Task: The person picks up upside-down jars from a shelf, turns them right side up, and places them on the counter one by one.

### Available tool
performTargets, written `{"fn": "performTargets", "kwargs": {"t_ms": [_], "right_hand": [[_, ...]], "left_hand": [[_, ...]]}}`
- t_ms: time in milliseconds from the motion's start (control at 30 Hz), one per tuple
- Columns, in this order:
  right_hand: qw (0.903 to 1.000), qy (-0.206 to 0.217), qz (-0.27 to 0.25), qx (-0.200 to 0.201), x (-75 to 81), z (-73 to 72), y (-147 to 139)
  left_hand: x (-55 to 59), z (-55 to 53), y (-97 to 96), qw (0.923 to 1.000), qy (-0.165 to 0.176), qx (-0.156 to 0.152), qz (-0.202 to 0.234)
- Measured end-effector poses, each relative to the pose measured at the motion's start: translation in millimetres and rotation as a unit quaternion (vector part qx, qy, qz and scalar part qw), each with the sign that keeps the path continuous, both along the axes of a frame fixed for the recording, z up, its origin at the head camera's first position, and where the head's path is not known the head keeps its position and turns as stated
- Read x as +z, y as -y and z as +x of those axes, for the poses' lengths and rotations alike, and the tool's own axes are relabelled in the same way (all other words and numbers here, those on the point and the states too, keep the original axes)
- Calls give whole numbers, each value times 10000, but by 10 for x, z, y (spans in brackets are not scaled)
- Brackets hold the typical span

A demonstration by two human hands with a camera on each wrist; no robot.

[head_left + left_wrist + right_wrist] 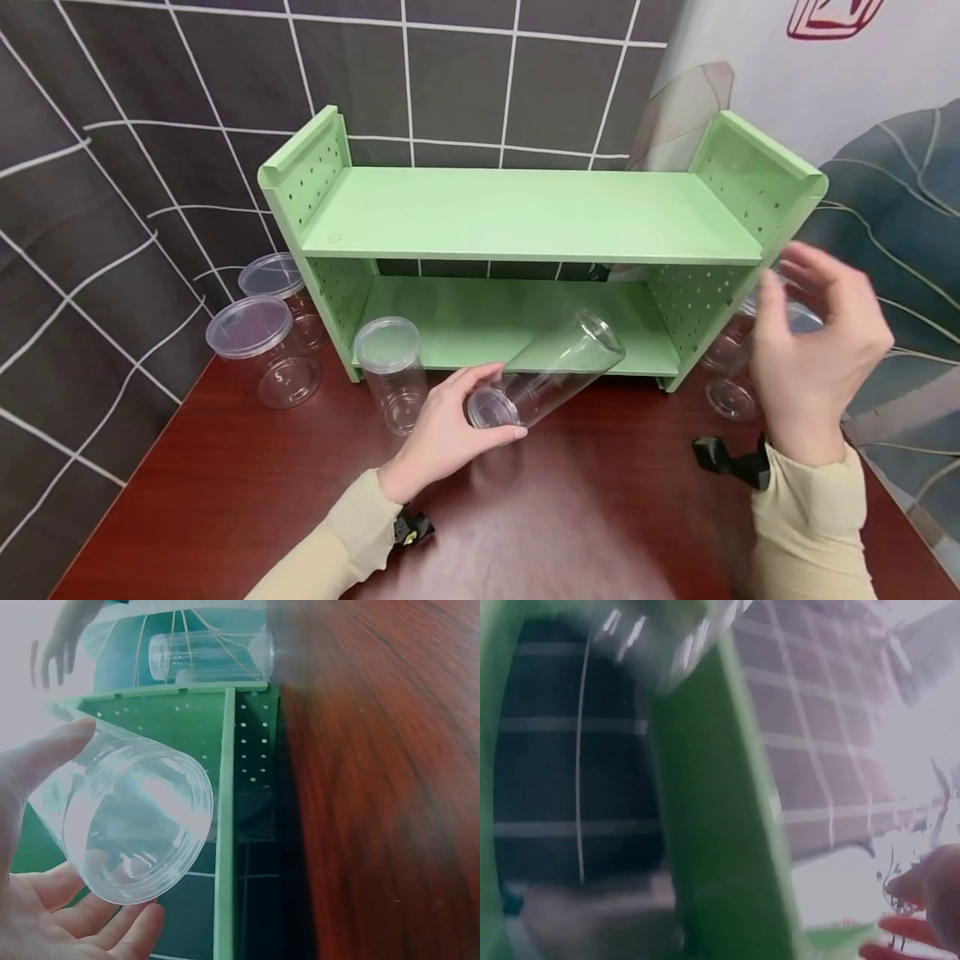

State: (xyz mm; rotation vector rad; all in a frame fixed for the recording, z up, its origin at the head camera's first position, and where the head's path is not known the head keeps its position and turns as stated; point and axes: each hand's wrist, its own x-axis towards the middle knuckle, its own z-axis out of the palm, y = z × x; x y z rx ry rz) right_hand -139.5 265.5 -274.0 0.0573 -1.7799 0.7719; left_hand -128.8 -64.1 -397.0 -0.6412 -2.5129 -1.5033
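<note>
My left hand grips a clear plastic jar around its near end, thumb on one side and fingers on the other. The jar is tilted, its far end raised toward the right in front of the lower shelf. In the left wrist view its round end faces the camera, and nothing shows inside. My right hand is in the air by the shelf's right side, fingers loosely bent and blurred, with nothing seen in its hold. Behind it stand clear jars, partly hidden by the hand.
A green two-tier shelf stands on the red-brown table against a dark tiled wall. One lidded clear jar stands at its front left. Two more lidded jars, a front one and a rear one, stand beside its left side.
</note>
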Motion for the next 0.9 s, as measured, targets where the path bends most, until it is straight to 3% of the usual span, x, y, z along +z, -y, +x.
{"fn": "performTargets", "kwargs": {"t_ms": [67,133,267,367,467,567,733,900], "right_hand": [[9961,-168,523,687,1,76,117],[9832,-64,1172,1398,-14,143,236],[9350,542,2355,2595,-120,220,424],[9025,1020,2802,3107,-253,211,538],[8809,1390,3085,3308,-412,179,610],[8673,1638,3288,3361,-558,154,640],[8580,1877,3460,3299,-733,127,670],[8527,2139,3509,3224,-816,124,696]], "left_hand": [[29,14,-12,10000,-91,11,-28],[58,25,-24,9998,-206,8,-71],[105,36,-42,9985,-500,10,-229],[131,33,-46,9967,-748,56,-320],[152,29,-42,9955,-890,106,-319],[175,32,-32,9957,-886,131,-255],[228,60,-14,9965,-805,163,-168],[297,92,-8,9943,-1022,185,-258]]}}
